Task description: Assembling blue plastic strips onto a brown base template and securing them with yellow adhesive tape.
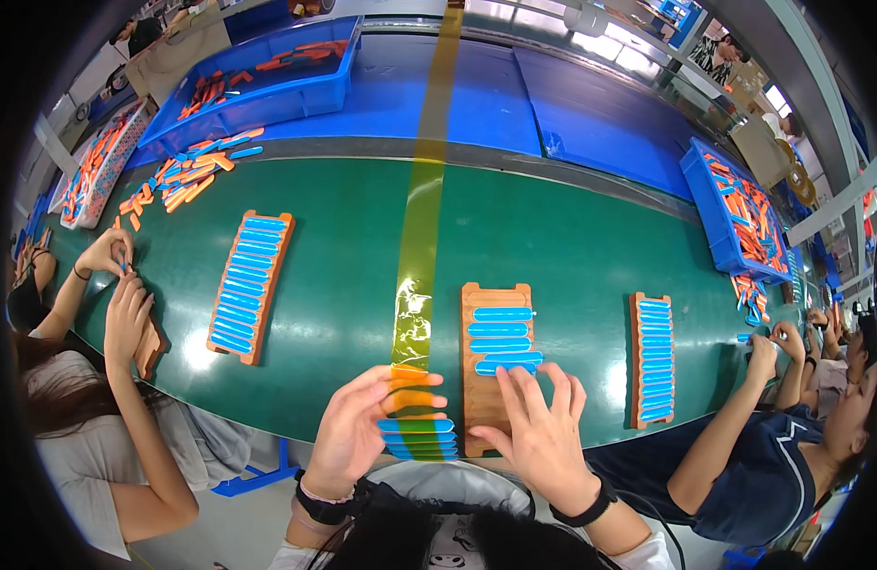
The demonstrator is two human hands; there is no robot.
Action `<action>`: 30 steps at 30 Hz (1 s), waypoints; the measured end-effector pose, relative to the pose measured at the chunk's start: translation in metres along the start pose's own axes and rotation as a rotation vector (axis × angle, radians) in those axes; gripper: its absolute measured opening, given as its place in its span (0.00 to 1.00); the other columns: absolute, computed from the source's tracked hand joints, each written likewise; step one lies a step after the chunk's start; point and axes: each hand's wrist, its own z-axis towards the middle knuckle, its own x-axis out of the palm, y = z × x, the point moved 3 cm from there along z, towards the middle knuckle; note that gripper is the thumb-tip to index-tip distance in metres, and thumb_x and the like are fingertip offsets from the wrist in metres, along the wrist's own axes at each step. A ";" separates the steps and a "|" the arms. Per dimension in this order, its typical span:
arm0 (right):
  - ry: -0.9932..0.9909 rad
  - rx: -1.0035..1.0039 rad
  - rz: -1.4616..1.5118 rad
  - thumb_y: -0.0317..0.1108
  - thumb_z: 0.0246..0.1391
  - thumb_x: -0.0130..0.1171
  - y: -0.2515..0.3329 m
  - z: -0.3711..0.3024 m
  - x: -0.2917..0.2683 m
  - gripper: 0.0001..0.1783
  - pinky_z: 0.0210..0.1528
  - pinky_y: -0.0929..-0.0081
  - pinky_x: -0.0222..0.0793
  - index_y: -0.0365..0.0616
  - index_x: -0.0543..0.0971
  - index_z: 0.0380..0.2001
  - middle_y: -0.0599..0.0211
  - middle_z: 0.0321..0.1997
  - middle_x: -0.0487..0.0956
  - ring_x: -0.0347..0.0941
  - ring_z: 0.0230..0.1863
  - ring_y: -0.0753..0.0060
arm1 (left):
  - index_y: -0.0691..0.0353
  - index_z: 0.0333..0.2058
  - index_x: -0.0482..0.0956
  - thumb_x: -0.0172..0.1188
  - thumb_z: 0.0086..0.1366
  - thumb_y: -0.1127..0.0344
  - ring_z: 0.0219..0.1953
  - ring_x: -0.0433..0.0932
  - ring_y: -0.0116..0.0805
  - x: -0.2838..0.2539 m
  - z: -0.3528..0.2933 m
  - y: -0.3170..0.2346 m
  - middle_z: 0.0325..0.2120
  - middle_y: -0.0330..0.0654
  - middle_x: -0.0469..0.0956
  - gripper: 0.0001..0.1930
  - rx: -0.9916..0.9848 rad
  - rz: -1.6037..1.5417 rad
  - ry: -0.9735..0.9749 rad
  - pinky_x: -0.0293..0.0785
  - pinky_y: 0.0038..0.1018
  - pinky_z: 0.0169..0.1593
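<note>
Green belt (362, 285) carries wooden trays; left hand (358, 432) grasps blue strips (417, 439), right hand (543, 427) released on tray (486, 399).

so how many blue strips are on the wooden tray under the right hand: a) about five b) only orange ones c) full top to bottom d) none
a: the wooden tray carries about five blue strips in its upper half, the lowest under the right hand's fingertips, and the lower slots are bare; the left hand holds a small stack of strips, blue and orange.
</note>
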 end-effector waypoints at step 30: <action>0.006 -0.067 0.158 0.49 0.42 0.59 0.001 0.007 0.003 0.39 0.55 0.60 0.55 0.28 0.62 0.49 0.46 0.48 0.67 0.63 0.51 0.54 | 0.76 0.43 0.62 0.40 0.60 0.65 0.41 0.73 0.44 0.004 0.000 0.000 0.41 0.57 0.69 0.18 -0.013 0.044 -0.044 0.72 0.41 0.44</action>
